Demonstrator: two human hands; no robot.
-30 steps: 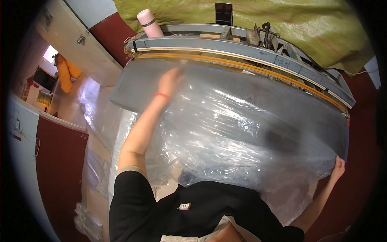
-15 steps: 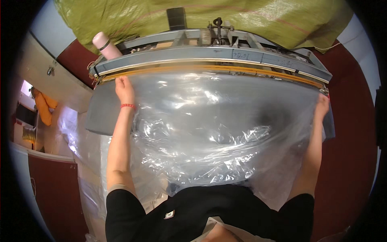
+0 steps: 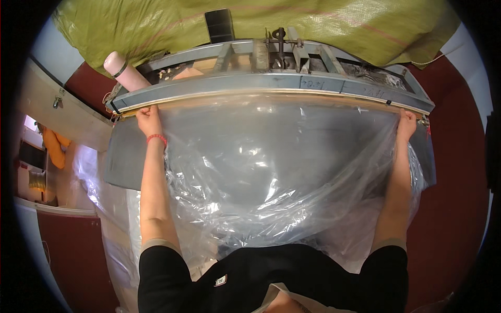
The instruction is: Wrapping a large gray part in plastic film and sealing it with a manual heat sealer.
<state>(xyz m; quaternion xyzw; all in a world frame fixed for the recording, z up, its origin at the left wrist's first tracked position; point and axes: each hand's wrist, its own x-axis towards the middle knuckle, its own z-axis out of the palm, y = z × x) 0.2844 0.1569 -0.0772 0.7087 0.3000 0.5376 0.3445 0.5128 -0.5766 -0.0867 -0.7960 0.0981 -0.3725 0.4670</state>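
A large sheet of clear plastic film [image 3: 255, 156] stretches over a grey work surface [image 3: 121, 156] and sags toward my body. My left hand [image 3: 150, 120] is closed on its far left edge, a red beaded bracelet at the wrist. At the far right corner my right hand [image 3: 406, 125] pinches the same film. Both hands are up against a long grey metal bar [image 3: 229, 83] with a pale strip and an orange-brown band along its near side. The film's far edge lies over that band, between the hands. Loose folds hang beside my right forearm.
Behind the bar stands a metal frame with a dark clamp-like fitting [image 3: 282, 47]. A pink bottle [image 3: 127, 73] leans at its left end, and a black phone-like slab [image 3: 219, 26] rests on green woven sheeting [image 3: 323, 21]. A pale cabinet [image 3: 68, 104] is at left.
My right hand has shifted left and slightly up to the bar, and the left hand a little left. The film's far edge now covers the orange-brown band, with more folds at right.
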